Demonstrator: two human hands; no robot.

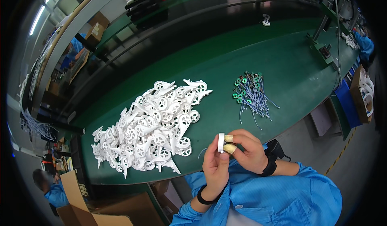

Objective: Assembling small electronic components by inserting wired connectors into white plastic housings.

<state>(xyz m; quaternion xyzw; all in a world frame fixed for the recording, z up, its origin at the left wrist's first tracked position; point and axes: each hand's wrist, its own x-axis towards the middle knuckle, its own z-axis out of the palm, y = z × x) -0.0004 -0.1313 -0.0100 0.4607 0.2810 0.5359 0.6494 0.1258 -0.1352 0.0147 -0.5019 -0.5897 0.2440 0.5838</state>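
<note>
Above the near edge of the bench, a white round plastic part [221,142] is seen edge-on between my hands. My left hand [216,170] grips it from the left with thumb and fingers. My right hand [250,152], with yellowish covers on two fingertips, presses those tips against its right side. A thin pale wire [202,152] sticks out beside my left fingers. The part's inner face is hidden from view. Left of my hands lies a big heap of white plastic parts [151,125] with spoked round ends. Beyond my right hand are small green ring-shaped boards with wires [253,95].
The green bench [217,68] curves across the view. A shelf runs along its back. At the far right stands a metal fixture [323,52], and a single white part [266,22] sits near the back. Cardboard boxes [74,189] are at lower left. Another person [54,193] is beyond them.
</note>
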